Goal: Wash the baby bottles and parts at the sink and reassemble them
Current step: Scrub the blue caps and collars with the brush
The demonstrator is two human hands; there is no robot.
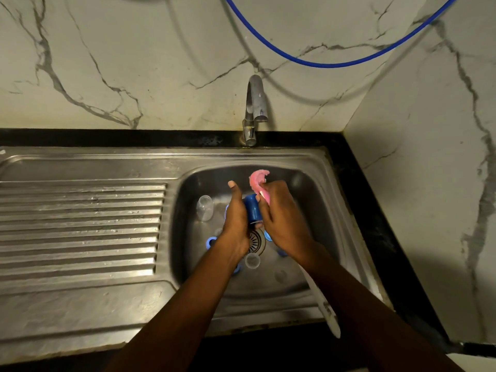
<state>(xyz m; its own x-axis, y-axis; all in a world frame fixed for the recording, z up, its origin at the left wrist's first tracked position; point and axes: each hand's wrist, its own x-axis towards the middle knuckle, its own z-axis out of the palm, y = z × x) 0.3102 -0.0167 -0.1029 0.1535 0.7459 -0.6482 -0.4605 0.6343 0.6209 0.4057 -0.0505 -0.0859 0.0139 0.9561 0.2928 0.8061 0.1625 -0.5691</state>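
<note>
Blue plastic shows between the two hands over the middle of the steel sink (185,253): a bottle cap (253,210) held in the left hand (236,214), whose fingers are curled round it with the thumb raised. The right hand (279,213) has its fingers clamped on a pink scrubber (258,179), which sticks up just beside the cap's upper end. Down in the basin lie a clear bottle (204,208) left of the hands, a blue ring (211,242) near the drain (256,240), and a small clear cup (252,260) between the forearms.
</note>
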